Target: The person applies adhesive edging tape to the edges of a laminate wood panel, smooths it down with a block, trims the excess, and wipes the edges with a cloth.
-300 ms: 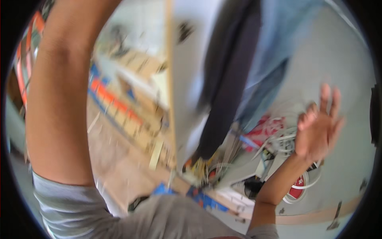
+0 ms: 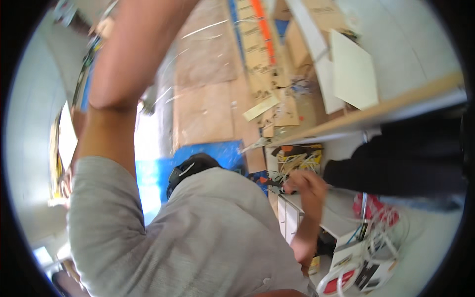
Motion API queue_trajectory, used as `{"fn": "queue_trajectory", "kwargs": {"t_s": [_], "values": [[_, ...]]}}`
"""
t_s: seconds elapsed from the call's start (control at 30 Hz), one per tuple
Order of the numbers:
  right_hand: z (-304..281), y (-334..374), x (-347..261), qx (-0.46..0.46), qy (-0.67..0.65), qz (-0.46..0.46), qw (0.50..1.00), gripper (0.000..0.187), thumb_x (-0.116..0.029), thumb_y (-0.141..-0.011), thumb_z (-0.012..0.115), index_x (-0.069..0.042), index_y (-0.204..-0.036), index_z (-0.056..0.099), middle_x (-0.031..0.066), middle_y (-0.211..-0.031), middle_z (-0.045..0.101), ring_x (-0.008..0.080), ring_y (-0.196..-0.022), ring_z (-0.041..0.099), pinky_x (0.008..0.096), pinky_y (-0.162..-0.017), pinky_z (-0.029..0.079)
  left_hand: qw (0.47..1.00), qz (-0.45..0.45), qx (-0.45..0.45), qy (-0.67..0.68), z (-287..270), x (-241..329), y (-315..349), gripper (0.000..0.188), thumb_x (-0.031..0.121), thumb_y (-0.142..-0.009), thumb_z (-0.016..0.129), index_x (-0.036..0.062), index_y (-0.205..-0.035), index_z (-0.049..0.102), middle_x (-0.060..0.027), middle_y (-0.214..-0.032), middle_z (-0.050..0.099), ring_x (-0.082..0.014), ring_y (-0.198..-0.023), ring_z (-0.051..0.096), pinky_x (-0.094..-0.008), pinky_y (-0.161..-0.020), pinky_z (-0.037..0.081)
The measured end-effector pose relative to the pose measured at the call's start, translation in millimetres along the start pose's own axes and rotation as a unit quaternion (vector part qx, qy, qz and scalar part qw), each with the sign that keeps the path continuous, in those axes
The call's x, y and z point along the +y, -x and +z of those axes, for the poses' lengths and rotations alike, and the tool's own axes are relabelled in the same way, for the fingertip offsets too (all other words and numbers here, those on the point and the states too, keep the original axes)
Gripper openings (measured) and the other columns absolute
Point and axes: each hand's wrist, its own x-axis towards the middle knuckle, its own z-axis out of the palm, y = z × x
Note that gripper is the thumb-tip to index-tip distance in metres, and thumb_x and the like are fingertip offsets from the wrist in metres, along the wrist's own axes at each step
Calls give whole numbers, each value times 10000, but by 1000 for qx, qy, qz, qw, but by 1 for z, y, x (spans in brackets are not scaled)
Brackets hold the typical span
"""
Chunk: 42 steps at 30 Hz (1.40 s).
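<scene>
My right hand (image 2: 308, 187) is low in the middle, right of my grey shirt. Its fingers are curled together. At the fingertips is a slim dark tool with an orange part (image 2: 271, 182); its kind is too blurred to tell, and the hand seems to grip its near end. Beyond the tool, a yellow box or tray (image 2: 312, 157) holds cables and small hand tools. My left arm (image 2: 115, 123) is raised and leaves the picture at the top, so the left hand is out of view.
Dark clothing (image 2: 396, 173) hangs at the right beside a wooden board edge (image 2: 386, 113). Below lie a white cabinet (image 2: 289, 218), coiled white cables (image 2: 386, 247) and a red and white round item (image 2: 339, 282). Brown floor sheets (image 2: 205, 111) and blue sheeting (image 2: 222, 151) cover the floor.
The view has swung round. My right hand, spread open in the air before, has come down with curled fingers to the dark tool. The left arm stays raised.
</scene>
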Motion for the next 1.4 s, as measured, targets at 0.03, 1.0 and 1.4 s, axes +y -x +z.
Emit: {"fn": "queue_trajectory", "kwargs": {"t_s": [0.03, 1.0, 1.4], "values": [[24, -25, 47, -14, -24, 69, 997, 246, -199, -1017, 666, 39, -1008, 730, 77, -758, 695, 128, -711, 656, 277, -689, 522, 995, -80, -52, -26, -12, -15, 62, 641, 396, -920, 757, 26, -1410, 571, -210, -1279, 673, -344, -1091, 682, -438, -928, 554], [473, -326, 289, -431, 306, 235, 816, 340, -40, -993, 497, -34, -1291, 662, 91, -957, 747, 147, -744, 702, 280, -603, 540, 213, -919, 321, 82, -263, 196, 970, 339, 311, -983, 690, 16, -1146, 719, -72, -911, 727, -175, -717, 695, -321, -608, 540], [684, -420, 297, -542, 389, 287, 687, 189, -44, -911, 689, 52, -1069, 731, 149, -809, 766, 216, -721, 756, 342, -621, 587, 356, -929, 102, 5, -384, 60, 968, 501, 371, -944, 733, -16, -1259, 695, -212, -1049, 759, -330, -890, 744, -418, -838, 572]]}}
